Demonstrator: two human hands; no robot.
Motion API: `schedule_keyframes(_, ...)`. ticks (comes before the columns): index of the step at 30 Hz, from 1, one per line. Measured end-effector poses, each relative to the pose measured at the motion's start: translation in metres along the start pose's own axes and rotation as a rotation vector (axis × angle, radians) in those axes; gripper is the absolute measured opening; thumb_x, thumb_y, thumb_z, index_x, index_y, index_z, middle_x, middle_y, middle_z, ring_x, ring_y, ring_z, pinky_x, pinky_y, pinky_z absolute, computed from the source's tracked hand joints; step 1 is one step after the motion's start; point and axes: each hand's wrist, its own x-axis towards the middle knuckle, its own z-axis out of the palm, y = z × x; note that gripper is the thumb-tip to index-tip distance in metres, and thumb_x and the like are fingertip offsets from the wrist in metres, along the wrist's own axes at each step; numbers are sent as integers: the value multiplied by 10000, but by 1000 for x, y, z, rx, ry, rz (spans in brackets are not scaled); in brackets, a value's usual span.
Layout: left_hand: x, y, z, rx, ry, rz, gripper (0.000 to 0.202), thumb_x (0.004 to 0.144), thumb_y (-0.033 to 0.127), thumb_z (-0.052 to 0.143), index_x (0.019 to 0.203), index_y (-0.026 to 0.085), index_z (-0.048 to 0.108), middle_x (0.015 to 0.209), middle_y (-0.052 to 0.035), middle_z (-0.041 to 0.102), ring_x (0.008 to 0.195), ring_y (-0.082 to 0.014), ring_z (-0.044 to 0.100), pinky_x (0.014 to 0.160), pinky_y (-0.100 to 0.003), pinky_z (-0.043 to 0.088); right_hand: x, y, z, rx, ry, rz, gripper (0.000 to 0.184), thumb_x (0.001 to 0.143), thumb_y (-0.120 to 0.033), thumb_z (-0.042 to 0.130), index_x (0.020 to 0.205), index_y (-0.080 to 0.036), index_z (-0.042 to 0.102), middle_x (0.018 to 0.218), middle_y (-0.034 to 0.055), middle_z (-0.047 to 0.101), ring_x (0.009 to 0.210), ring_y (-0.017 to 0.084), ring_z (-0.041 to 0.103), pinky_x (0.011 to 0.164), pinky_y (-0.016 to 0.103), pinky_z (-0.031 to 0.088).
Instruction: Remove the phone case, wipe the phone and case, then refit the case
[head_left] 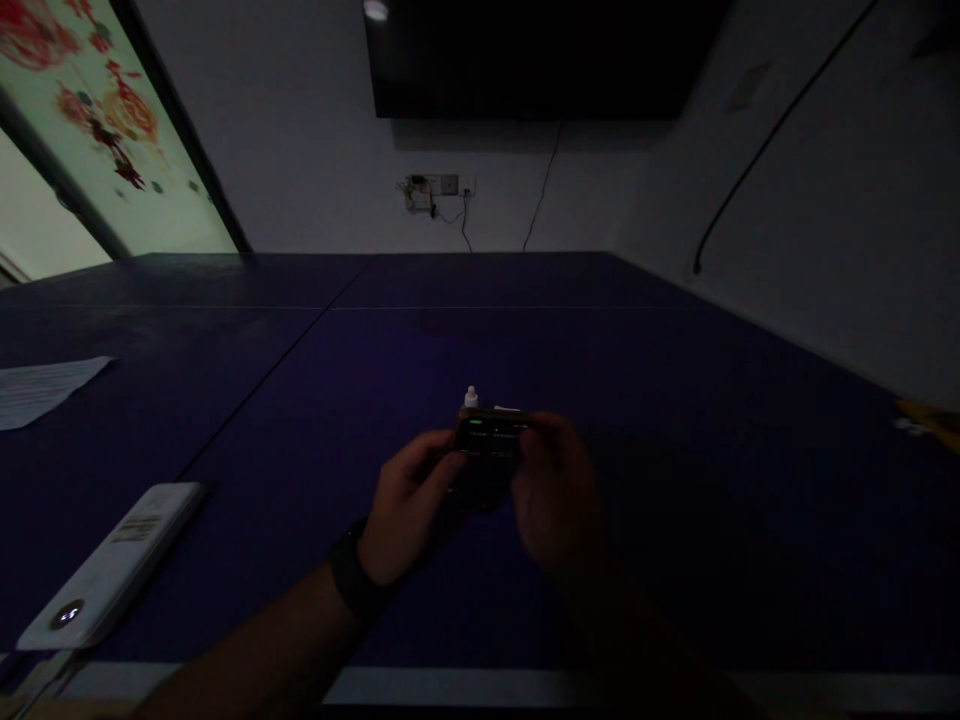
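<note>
My left hand [409,497] and my right hand [559,490] hold a dark handheld device [487,442] by its two sides, above the dark blue table. Small green and white marks glow on its face, but the dim light hides the details. A small white-capped bottle [471,398] shows just behind the device's top edge. I cannot tell whether the two touch. A black wristband [356,570] circles my left wrist. My right hand and forearm are deep in shadow.
A white power bank [112,565] with a lit round display lies at the near left of the dark blue table [525,340]. A sheet of paper [45,390] lies at the left edge. A wall socket panel [439,190] with cables sits beyond the table.
</note>
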Motion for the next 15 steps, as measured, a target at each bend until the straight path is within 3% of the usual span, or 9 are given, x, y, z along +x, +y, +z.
schedule_keyframes(3,1,-3,-4,74,2,15,218,952,336,601,1087,200,704,1032,-58,768,926,-171,718,832,-290,567,5,-7,-7,-26,-121,-1,196,939,-404,614,1098,-298,572,1007,16,670,864,174,666,725,307,552)
schedule_keyframes(7,2,-3,-9,329,-37,196,183,959,279,578,1063,203,707,1004,-55,762,893,-168,705,814,-281,546,14,-29,-14,-350,-316,-188,334,900,-337,682,1226,-327,610,1159,41,674,1064,212,653,926,389,528)
schedule_keyframes(10,1,-1,-13,498,-103,331,190,962,226,544,1069,208,701,984,-59,759,881,-173,701,830,-294,538,17,-37,-12,-490,-414,-366,198,914,-286,667,1111,-300,688,1039,37,717,988,213,676,896,386,535)
schedule_keyframes(15,0,-1,-17,570,-159,441,221,957,159,519,1091,211,687,987,-51,757,880,-159,693,833,-275,524,12,-33,-6,-495,-388,-550,137,931,-212,651,1013,-291,726,883,9,739,851,186,677,778,330,544)
